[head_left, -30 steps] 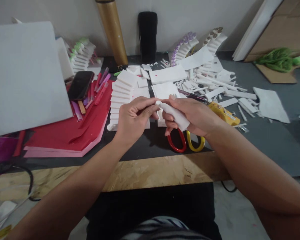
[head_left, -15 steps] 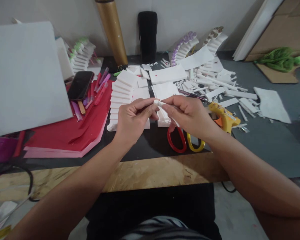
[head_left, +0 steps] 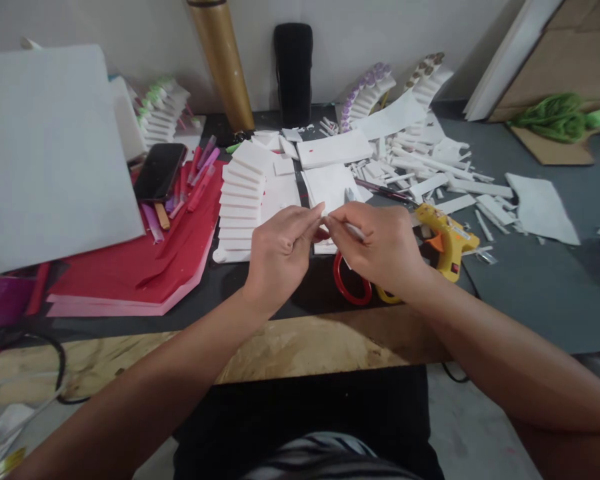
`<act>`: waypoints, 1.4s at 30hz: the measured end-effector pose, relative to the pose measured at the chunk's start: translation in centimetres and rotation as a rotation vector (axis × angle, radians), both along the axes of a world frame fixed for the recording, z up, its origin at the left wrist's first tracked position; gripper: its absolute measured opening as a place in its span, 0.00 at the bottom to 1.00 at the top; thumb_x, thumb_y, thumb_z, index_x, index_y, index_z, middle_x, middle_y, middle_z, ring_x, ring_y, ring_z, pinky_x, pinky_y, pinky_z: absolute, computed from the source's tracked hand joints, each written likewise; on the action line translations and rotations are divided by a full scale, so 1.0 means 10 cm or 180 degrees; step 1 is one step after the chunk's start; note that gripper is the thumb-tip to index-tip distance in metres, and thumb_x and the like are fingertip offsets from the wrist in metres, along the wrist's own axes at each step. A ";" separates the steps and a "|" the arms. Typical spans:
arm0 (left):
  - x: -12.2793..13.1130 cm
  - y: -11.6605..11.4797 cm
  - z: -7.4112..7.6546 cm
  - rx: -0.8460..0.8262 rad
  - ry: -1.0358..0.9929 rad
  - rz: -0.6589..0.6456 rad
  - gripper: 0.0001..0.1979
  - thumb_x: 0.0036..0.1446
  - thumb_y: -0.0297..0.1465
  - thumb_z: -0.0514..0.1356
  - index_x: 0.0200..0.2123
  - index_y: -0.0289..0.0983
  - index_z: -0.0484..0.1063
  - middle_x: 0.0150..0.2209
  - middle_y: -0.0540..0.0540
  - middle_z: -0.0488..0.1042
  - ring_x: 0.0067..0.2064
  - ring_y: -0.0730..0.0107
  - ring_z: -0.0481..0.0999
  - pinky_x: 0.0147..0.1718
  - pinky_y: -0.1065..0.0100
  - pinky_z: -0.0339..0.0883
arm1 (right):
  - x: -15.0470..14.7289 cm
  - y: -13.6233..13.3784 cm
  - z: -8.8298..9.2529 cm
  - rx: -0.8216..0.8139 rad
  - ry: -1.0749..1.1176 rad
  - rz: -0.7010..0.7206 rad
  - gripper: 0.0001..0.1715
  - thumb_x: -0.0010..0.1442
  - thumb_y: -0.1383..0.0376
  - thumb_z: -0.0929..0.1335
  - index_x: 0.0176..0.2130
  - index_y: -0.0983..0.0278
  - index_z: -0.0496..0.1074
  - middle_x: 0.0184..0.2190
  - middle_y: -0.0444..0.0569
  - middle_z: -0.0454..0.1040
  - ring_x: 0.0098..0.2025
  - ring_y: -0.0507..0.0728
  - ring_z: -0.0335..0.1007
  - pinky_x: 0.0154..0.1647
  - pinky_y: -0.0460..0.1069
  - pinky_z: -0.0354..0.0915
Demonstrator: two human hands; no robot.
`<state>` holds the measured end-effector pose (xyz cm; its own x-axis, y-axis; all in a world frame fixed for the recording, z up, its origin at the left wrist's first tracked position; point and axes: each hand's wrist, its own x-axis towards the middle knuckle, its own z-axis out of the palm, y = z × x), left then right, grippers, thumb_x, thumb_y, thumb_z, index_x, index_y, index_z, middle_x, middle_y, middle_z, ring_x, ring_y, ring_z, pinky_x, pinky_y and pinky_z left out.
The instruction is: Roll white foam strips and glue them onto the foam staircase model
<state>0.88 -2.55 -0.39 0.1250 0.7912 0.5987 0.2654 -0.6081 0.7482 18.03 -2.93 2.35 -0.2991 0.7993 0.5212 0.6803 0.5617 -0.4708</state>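
Note:
My left hand (head_left: pixel 285 257) and my right hand (head_left: pixel 377 243) meet above the table, both closed in a pinch. Between their fingertips is a small white strip of paper (head_left: pixel 325 213), mostly covered by the fingers. Just left of my left hand stands a white model staircase (head_left: pixel 241 207) with fanned steps on a white base. White sheets (head_left: pixel 330 187) lie under and behind the fingers. Below my right hand are scissors with a red handle loop (head_left: pixel 351 293) and a yellow one, partly hidden. A yellow hot glue gun (head_left: pixel 447 237) lies right of my right wrist.
White offcuts (head_left: pixel 430 160) are heaped at the back right. Red sheets (head_left: pixel 130 267), markers (head_left: pixel 200 187) and a phone (head_left: pixel 160 172) lie on the left beside a big white board (head_left: pixel 50 153). A gold bottle (head_left: pixel 223 67) and a black case (head_left: pixel 293 73) stand at the wall.
Both hands have shifted slightly down and to the right, and my fingers have curled closer around the white strip, covering more of it. The things on the table stay where they were.

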 end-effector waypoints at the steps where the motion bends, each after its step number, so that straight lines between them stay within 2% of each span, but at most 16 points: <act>1: 0.00 0.00 0.01 -0.0127 -0.0093 -0.0051 0.08 0.65 0.34 0.64 0.42 0.44 0.85 0.38 0.47 0.83 0.36 0.70 0.82 0.40 0.68 0.77 | 0.01 0.01 0.01 -0.0003 0.0013 0.0023 0.16 0.67 0.62 0.66 0.29 0.63 0.73 0.18 0.43 0.67 0.22 0.51 0.59 0.27 0.48 0.53; 5: -0.03 0.01 0.08 -0.1110 -0.0737 -0.0329 0.10 0.61 0.38 0.67 0.39 0.39 0.85 0.35 0.45 0.84 0.31 0.67 0.84 0.34 0.65 0.82 | 0.07 0.05 0.04 -0.0093 0.0031 0.0269 0.15 0.67 0.63 0.66 0.29 0.63 0.73 0.20 0.43 0.69 0.22 0.50 0.58 0.26 0.48 0.53; 8: -0.08 0.05 0.14 -0.1649 -0.0863 -0.0626 0.10 0.56 0.36 0.71 0.39 0.36 0.85 0.30 0.45 0.83 0.31 0.64 0.84 0.35 0.63 0.82 | 0.10 0.09 0.04 -0.0232 0.0082 0.0529 0.14 0.67 0.63 0.66 0.30 0.64 0.74 0.22 0.44 0.73 0.23 0.50 0.61 0.27 0.48 0.55; 12: -0.11 0.09 0.18 -0.1551 -0.0789 -0.0747 0.07 0.56 0.31 0.71 0.38 0.36 0.85 0.31 0.46 0.83 0.31 0.66 0.84 0.35 0.65 0.81 | 0.08 0.12 0.06 -0.0550 0.0460 0.0628 0.13 0.66 0.62 0.68 0.31 0.65 0.76 0.23 0.45 0.75 0.24 0.50 0.64 0.27 0.47 0.58; 16: -0.10 0.10 0.20 -0.1343 -0.0704 -0.0440 0.06 0.58 0.31 0.69 0.39 0.38 0.85 0.33 0.47 0.83 0.30 0.68 0.83 0.35 0.67 0.80 | 0.06 0.15 0.11 -0.1838 0.1271 0.0597 0.17 0.62 0.53 0.73 0.37 0.65 0.76 0.23 0.45 0.77 0.22 0.52 0.71 0.24 0.46 0.62; 18: -0.11 0.11 0.20 -0.1363 -0.0665 -0.0391 0.06 0.58 0.31 0.68 0.39 0.38 0.84 0.32 0.47 0.83 0.30 0.68 0.83 0.34 0.66 0.79 | 0.07 0.16 0.11 -0.2097 0.1485 0.0640 0.21 0.60 0.49 0.74 0.37 0.65 0.75 0.25 0.47 0.78 0.22 0.53 0.75 0.24 0.46 0.65; 20: -0.10 0.11 0.19 -0.1375 -0.0636 -0.0398 0.07 0.58 0.31 0.68 0.39 0.37 0.84 0.30 0.47 0.82 0.30 0.68 0.82 0.34 0.67 0.79 | 0.07 0.16 0.10 -0.1879 0.1410 0.0636 0.21 0.62 0.50 0.73 0.34 0.65 0.75 0.25 0.48 0.78 0.23 0.53 0.75 0.25 0.46 0.66; 24: -0.05 0.07 0.15 -0.1338 -0.0726 -0.0322 0.08 0.58 0.32 0.69 0.39 0.36 0.84 0.28 0.47 0.82 0.30 0.68 0.82 0.33 0.68 0.78 | 0.05 0.10 0.04 -0.0941 0.0833 0.0353 0.16 0.66 0.58 0.70 0.30 0.65 0.75 0.19 0.45 0.75 0.21 0.50 0.69 0.25 0.46 0.62; 27: 0.00 0.02 0.13 -0.1123 -0.0845 -0.0158 0.07 0.57 0.33 0.70 0.37 0.36 0.84 0.30 0.47 0.83 0.30 0.68 0.82 0.32 0.69 0.79 | 0.04 0.05 0.01 -0.0228 0.0355 0.0203 0.13 0.66 0.63 0.68 0.29 0.64 0.75 0.18 0.44 0.73 0.21 0.50 0.65 0.25 0.47 0.58; 29: 0.02 0.00 0.13 -0.0956 -0.0854 -0.0091 0.06 0.57 0.33 0.70 0.36 0.37 0.84 0.31 0.47 0.83 0.30 0.69 0.82 0.33 0.69 0.80 | 0.04 0.04 0.00 0.0109 0.0145 0.0279 0.11 0.66 0.64 0.67 0.31 0.64 0.75 0.20 0.44 0.74 0.21 0.50 0.65 0.25 0.47 0.57; 32: 0.01 0.00 0.13 -0.0899 -0.0860 -0.0152 0.05 0.56 0.32 0.70 0.36 0.37 0.84 0.30 0.48 0.82 0.29 0.70 0.82 0.33 0.69 0.80 | 0.07 0.06 -0.01 0.0330 0.0024 0.0479 0.09 0.65 0.66 0.66 0.34 0.64 0.75 0.21 0.43 0.75 0.21 0.49 0.65 0.26 0.46 0.58; 36: -0.04 0.04 0.13 -0.1153 -0.0872 -0.0374 0.07 0.57 0.32 0.70 0.39 0.36 0.84 0.31 0.48 0.83 0.30 0.67 0.84 0.35 0.67 0.81 | 0.08 0.06 0.01 0.0317 -0.0052 0.0497 0.10 0.65 0.66 0.66 0.34 0.65 0.76 0.20 0.43 0.74 0.20 0.49 0.63 0.26 0.47 0.57; 38: -0.06 0.06 0.13 -0.1216 -0.0771 -0.0419 0.08 0.58 0.33 0.69 0.40 0.36 0.84 0.33 0.47 0.83 0.31 0.66 0.84 0.35 0.66 0.81 | 0.06 0.06 0.03 0.0079 0.0061 0.0444 0.10 0.65 0.64 0.67 0.33 0.65 0.76 0.21 0.44 0.75 0.20 0.49 0.64 0.25 0.47 0.58; 39: -0.07 0.06 0.14 -0.1197 -0.0683 -0.0418 0.08 0.59 0.33 0.68 0.40 0.36 0.84 0.33 0.46 0.83 0.31 0.67 0.84 0.36 0.66 0.81 | 0.05 0.06 0.05 -0.0223 0.0258 0.0452 0.11 0.65 0.62 0.68 0.33 0.65 0.76 0.22 0.45 0.76 0.21 0.50 0.67 0.25 0.47 0.59; 42: -0.11 0.09 0.15 -0.0973 -0.0349 -0.0323 0.07 0.62 0.31 0.65 0.41 0.37 0.84 0.33 0.47 0.83 0.31 0.69 0.82 0.36 0.67 0.78 | 0.03 0.11 0.10 -0.1808 0.1514 0.0618 0.22 0.67 0.49 0.67 0.34 0.64 0.76 0.27 0.49 0.79 0.23 0.55 0.76 0.26 0.48 0.69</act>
<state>-0.22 -1.63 1.15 0.1604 0.9230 0.3498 0.1229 -0.3704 0.9207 18.36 -1.82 3.32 -0.3077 0.9390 0.1538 0.2460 0.2346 -0.9404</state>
